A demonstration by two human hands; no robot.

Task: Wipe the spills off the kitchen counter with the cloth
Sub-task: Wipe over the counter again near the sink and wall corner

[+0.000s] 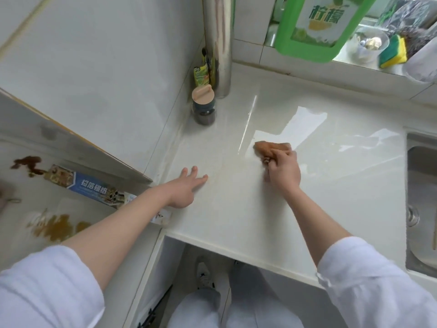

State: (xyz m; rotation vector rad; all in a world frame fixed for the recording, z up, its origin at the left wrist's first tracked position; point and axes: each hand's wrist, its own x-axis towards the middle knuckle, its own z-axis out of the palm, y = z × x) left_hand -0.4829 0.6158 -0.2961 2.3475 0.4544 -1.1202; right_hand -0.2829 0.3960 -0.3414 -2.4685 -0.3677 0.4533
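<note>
The white kitchen counter shines wet in its middle. My right hand is closed on a crumpled brown cloth, pressing it flat on the counter near the wet patch. A faint pale streak runs across the counter between my two hands. My left hand rests flat on the counter with its fingers spread, holding nothing. On the lower surface at the left lie a dark brown spill and a yellow-brown spill.
A jar with a tan lid and a green packet stand in the back corner beside a steel pipe. A steel sink is at the right. A foil box lies left. A green detergent bottle and a sponge sit on the sill.
</note>
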